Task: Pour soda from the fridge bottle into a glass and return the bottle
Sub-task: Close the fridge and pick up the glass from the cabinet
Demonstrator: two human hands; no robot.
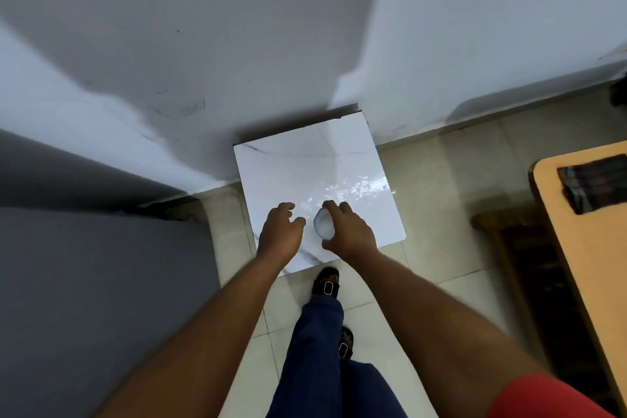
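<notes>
- A pale grey wall (203, 44) fills the upper half of the head view, folding into a corner behind the work spot.
- A glossy tiled floor (437, 214) spreads below it, with a tan table edge (576, 248) running down the right side.
- A small white marble-patterned tabletop (305, 166) sits square against the wall corner; bright wet-looking glints show on its right part.
- The person's legs in blue trousers (315, 349) and black sandals stand just before the tabletop's near edge.
- The right hand (349, 231) reaches over the near part of the tabletop, fingers curled around the side of the glass, touching it; how tightly it grips cannot be told.
- The left hand (280, 229) hovers just beside the glass on its other side, fingers loosely spread and bent, holding nothing.
- The glass (322, 222) stands upright between the two hands, near the tabletop's front edge; its long axis is vertical, mouth pointing up towards the camera, so only its round rim shows.
</notes>
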